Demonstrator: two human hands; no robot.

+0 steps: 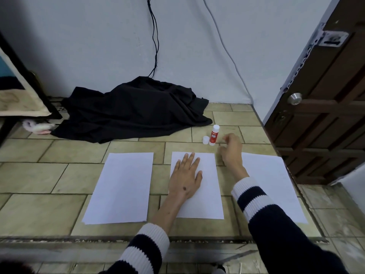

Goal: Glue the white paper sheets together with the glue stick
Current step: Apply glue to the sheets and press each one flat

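Note:
Three white paper sheets lie side by side on the tiled floor: a left sheet (pixel 120 186), a middle sheet (pixel 209 196) and a right sheet (pixel 274 184). My left hand (pixel 186 176) rests flat on the middle sheet, fingers spread. A red and white glue stick (pixel 214 135) stands upright beyond the sheets, with its white cap (pixel 205 140) on the floor beside it. My right hand (pixel 231 150) hovers just right of the glue stick, fingers loosely curled and empty, a short gap away from it.
A heap of black cloth (pixel 134 109) lies against the wall behind the sheets. A brown door (pixel 325 107) stands at the right. Cables (pixel 155 36) hang down the wall. Furniture with a draped fabric (pixel 17 91) stands at the far left.

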